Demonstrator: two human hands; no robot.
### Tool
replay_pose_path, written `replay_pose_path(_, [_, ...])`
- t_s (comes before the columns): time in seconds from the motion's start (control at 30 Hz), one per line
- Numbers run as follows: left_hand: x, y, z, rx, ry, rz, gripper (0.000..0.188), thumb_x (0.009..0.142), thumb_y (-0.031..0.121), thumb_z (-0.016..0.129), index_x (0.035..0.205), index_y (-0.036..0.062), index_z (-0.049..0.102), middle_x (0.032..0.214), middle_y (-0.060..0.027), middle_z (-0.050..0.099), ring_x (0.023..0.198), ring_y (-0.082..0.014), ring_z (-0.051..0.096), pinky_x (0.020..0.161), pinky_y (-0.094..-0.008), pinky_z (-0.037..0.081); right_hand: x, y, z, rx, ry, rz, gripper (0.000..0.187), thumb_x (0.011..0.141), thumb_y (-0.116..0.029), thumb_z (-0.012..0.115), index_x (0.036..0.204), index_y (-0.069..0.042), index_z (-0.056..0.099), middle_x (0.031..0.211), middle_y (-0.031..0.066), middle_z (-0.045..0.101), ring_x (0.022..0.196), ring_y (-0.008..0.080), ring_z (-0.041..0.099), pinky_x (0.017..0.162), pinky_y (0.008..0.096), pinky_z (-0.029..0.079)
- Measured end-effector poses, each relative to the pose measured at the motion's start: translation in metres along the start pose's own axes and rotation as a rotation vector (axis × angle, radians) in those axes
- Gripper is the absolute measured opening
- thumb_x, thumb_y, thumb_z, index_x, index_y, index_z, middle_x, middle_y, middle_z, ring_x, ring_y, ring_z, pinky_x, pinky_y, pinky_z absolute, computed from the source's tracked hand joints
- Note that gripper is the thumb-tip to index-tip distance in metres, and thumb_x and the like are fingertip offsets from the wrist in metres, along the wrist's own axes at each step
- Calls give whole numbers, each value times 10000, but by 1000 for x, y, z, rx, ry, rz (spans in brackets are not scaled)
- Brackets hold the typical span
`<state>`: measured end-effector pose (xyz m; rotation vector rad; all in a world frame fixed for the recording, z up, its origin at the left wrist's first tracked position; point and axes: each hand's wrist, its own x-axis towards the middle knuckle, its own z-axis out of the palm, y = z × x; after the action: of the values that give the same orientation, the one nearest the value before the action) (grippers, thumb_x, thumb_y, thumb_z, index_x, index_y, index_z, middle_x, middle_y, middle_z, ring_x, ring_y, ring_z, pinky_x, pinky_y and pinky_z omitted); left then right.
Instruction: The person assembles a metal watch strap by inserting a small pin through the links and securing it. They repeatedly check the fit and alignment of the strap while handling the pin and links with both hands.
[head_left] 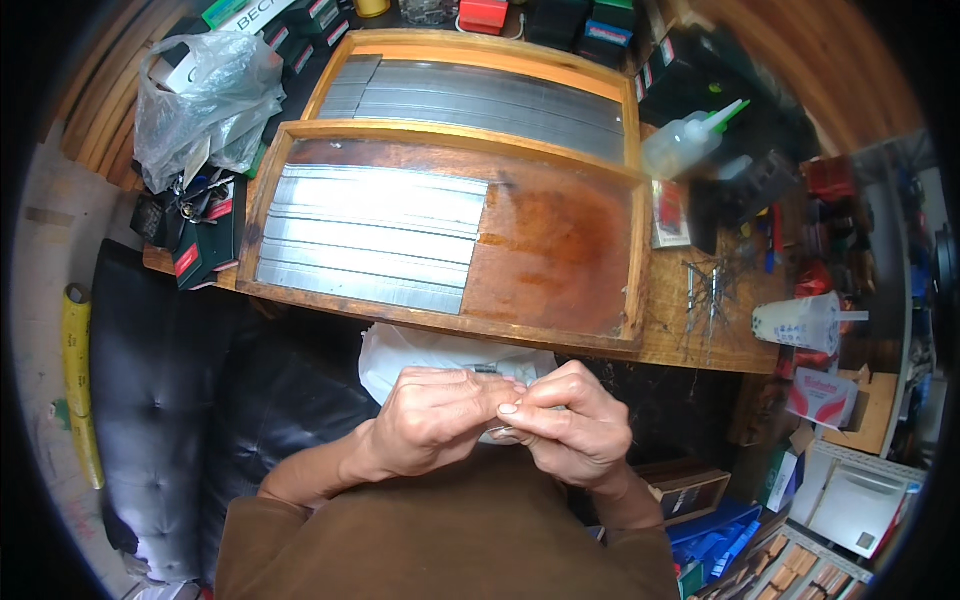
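My left hand (432, 418) and my right hand (582, 425) meet in front of my chest, just short of the table's near edge. Both are closed in a pinch with thumbs and fingertips touching. A thin, pale bit shows under the fingertips, too small to name. Behind and below the hands is a white plastic bag or cloth (385, 358). Beyond them a shallow wooden tray (440, 322) lies on the table, its left part filled with rows of shiny grey metal strips (370, 240). A second wooden tray (345, 60) behind it holds more dark metal strips (490, 100).
To the right are thin loose metal pieces (712, 300), a squeeze bottle (685, 145) and a drink cup with a straw (800, 322). At left sit a clear plastic bag (205, 105), keys (205, 195) and small boxes. A black padded seat (160, 400) stands beside me.
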<state>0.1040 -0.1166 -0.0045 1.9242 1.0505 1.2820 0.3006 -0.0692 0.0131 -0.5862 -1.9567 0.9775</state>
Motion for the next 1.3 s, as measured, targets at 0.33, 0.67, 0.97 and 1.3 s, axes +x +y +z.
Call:
replay_pose_path(0.33, [27, -10, -14, -84, 3, -165, 307, 793, -98, 722, 1086, -12, 746, 933, -171, 761, 838, -321, 757, 723, -365, 598, 31, 12, 2, 25, 38, 101, 263, 750, 67, 845, 973, -61, 788, 853, 65, 625, 746, 200, 613, 647, 316, 512])
replay_pose_path(0.67, [-34, -39, 10, -853, -288, -1037, 216, 969, 178, 764, 1078, -8, 776, 948, -36, 789, 792, -67, 690, 644, -227, 549, -48, 33, 40, 685, 105, 954, 229, 919, -56, 803, 1087, 74, 718, 816, -22, 604, 678, 32, 552, 578, 204, 453])
replay_pose_path(0.97, [-37, -76, 23, -827, -145, -1131, 162, 974, 152, 747, 996, -8, 757, 898, -50, 777, 789, -63, 674, 601, -231, 515, -51, 68, 64, 711, 259, 1082, 150, 974, -71, 727, 1038, 59, 761, 800, -30, 631, 681, 44, 538, 606, 224, 437])
replay_pose_path(1.3, [-53, -31, 15, -132, 16, -324, 279, 798, -88, 693, 1069, -41, 740, 861, -187, 753, 766, -330, 754, 687, -366, 594, -40, 34, 54, 106, 82, 237, 199, 833, -88, 864, 1019, -45, 804, 822, 47, 619, 722, 149, 602, 618, 277, 491])
